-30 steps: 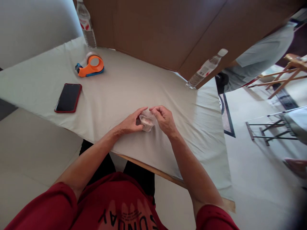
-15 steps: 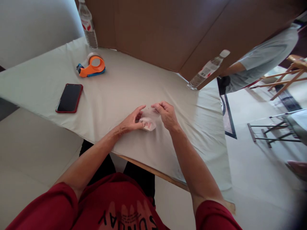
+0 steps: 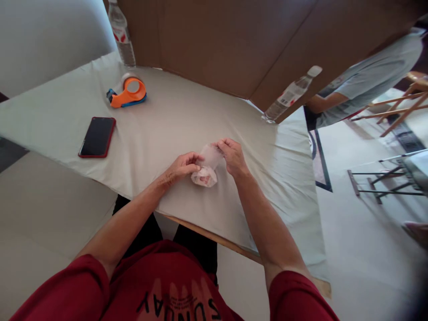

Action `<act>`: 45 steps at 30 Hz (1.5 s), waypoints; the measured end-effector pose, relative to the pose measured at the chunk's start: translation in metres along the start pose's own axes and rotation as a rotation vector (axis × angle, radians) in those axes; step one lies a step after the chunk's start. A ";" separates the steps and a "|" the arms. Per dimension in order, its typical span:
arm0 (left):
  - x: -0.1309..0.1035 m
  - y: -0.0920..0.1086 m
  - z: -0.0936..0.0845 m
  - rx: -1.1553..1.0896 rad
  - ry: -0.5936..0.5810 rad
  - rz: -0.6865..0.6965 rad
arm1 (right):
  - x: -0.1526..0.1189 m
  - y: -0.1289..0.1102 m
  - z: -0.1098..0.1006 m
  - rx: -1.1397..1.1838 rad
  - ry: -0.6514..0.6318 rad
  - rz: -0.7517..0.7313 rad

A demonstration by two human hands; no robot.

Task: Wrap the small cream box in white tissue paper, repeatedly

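Observation:
On the table near its front edge lies a small object wrapped in translucent plastic film [image 3: 204, 177]; something white and reddish shows through, but its kind I cannot make out. My left hand [image 3: 183, 167] is closed, thumb and fingers pinching the film at the bundle's left side. Pinched between the fingertips of my right hand [image 3: 232, 156] is the loose end of the film, drawn up and away to the right. Between both hands the film stretches as a thin, see-through sheet.
A phone [image 3: 97, 137] and an orange tape dispenser [image 3: 131, 92] lie to the left. Two plastic bottles, one at the back left [image 3: 122, 38] and one at the right [image 3: 290, 96], stand by a brown cardboard panel [image 3: 214, 44]. A person [image 3: 364, 82] is beyond it.
My left hand has closed from spread fingers to a pinch on the film. The film is spread wider between the hands, and the bundle has turned slightly.

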State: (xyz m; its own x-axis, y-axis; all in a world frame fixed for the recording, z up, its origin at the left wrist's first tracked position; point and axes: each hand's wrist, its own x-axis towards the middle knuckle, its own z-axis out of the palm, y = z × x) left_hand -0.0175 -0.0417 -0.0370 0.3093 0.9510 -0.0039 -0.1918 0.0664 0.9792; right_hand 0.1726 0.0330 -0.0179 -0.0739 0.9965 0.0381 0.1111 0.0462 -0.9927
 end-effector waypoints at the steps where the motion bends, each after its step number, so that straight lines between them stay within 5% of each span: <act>1: 0.000 -0.001 0.000 -0.016 0.018 -0.009 | -0.002 -0.001 -0.001 -0.014 0.051 -0.014; 5: 0.004 -0.008 -0.002 -0.143 0.111 -0.024 | -0.023 -0.012 -0.007 -0.053 0.268 -0.148; 11: 0.007 -0.012 -0.003 -0.279 0.145 -0.042 | -0.070 -0.028 0.001 -0.448 -0.040 -0.165; 17: 0.004 -0.004 -0.004 -0.323 0.126 -0.038 | -0.062 -0.016 0.020 -0.769 -0.018 -0.086; 27: 0.010 -0.006 -0.008 -0.239 0.268 0.099 | -0.059 -0.006 0.005 -0.025 0.144 -0.076; 34: 0.000 -0.004 -0.001 0.605 0.522 0.364 | -0.048 0.004 0.011 0.297 0.028 0.124; 40: 0.000 -0.005 0.003 0.673 0.490 0.237 | -0.052 -0.001 0.018 0.348 -0.150 0.134; 45: 0.001 -0.003 0.000 0.630 0.496 0.140 | -0.050 0.004 0.017 0.361 -0.111 0.123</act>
State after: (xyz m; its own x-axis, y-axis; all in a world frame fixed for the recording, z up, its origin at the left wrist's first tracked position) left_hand -0.0168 -0.0405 -0.0402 -0.1561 0.9708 0.1821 0.4074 -0.1047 0.9072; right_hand 0.1596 -0.0180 -0.0255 -0.1909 0.9786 -0.0768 -0.2284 -0.1204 -0.9661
